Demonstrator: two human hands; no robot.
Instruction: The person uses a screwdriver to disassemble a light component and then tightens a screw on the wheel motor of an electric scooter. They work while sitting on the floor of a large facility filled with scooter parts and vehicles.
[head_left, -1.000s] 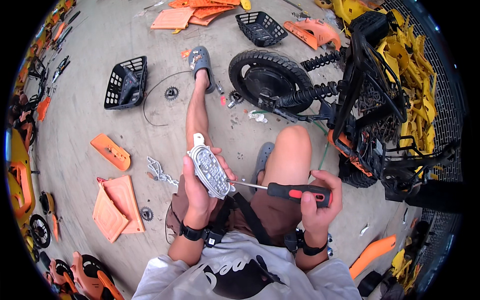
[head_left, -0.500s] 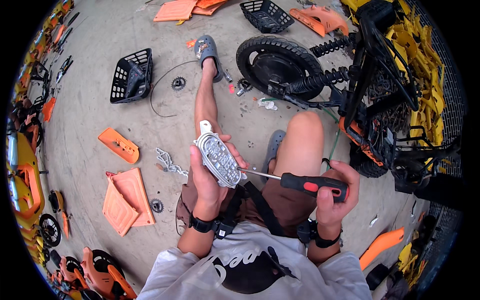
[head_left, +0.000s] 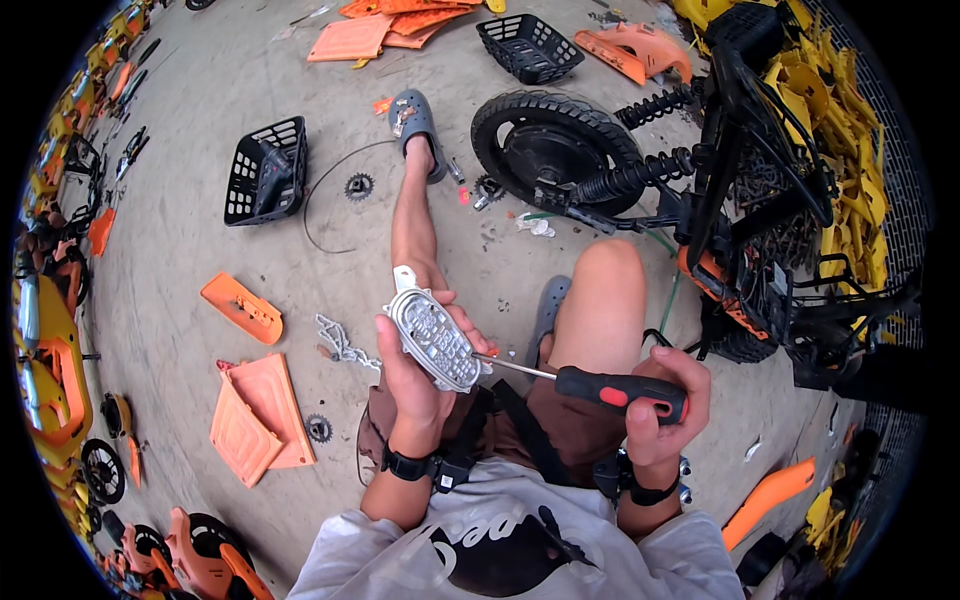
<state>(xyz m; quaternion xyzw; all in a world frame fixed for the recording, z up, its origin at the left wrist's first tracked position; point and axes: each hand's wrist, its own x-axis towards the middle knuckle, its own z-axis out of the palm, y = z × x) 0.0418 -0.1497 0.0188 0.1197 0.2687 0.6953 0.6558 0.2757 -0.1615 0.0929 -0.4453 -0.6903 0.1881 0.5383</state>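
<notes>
Just left of frame centre, your left hand (head_left: 412, 388) pinches the silver oval ribbed metal housing (head_left: 436, 338), probably stiff and light; hold its rim. Your right hand (head_left: 672, 418) grips the black-and-red plastic-handled screwdriver (head_left: 595, 387).

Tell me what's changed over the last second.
The screwdriver has tilted slightly, its handle end dipping toward the person's body; the whole view shifted a little. Nothing was grasped or released: the left hand still holds the silver metal part, the right hand the screwdriver. The black wheel stayed put.
</notes>
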